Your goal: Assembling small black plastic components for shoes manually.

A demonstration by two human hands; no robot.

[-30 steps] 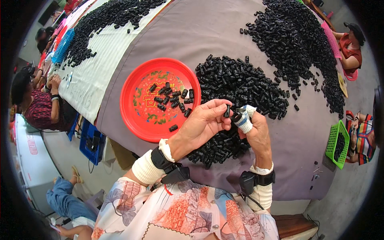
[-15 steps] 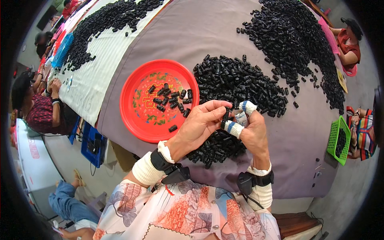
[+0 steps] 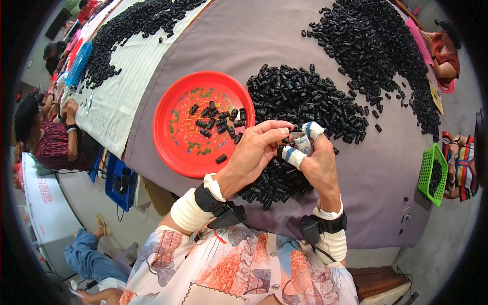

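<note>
My left hand [image 3: 256, 147] is closed in a pinch, its fingertips at a small black cylindrical piece that looks like a plastic cord lock [image 3: 292, 136]. Facing it, my right hand [image 3: 317, 160] has white, blue-striped cloth covers on its thumb and a finger and closes around the same spot; the fingers partly hide the piece. Both hands are over a heap of similar black cord locks [image 3: 305, 99]. To the left of the heap, a round red plastic tray [image 3: 165, 137] with a printed pattern holds several loose cord locks, mostly toward its right side.
Bigger black heaps lie at the far right [image 3: 371, 46] and far left [image 3: 122, 30]. A green basket [image 3: 429, 175] sits at the right table edge, a blue one [image 3: 79, 63] at the left. Other people sit along both sides. A blue crate [image 3: 117, 185] stands below the left edge.
My hands have shifted slightly upward in the picture, still close together. The left fingertips have changed their pinch a little. The tray's contents look the same.
</note>
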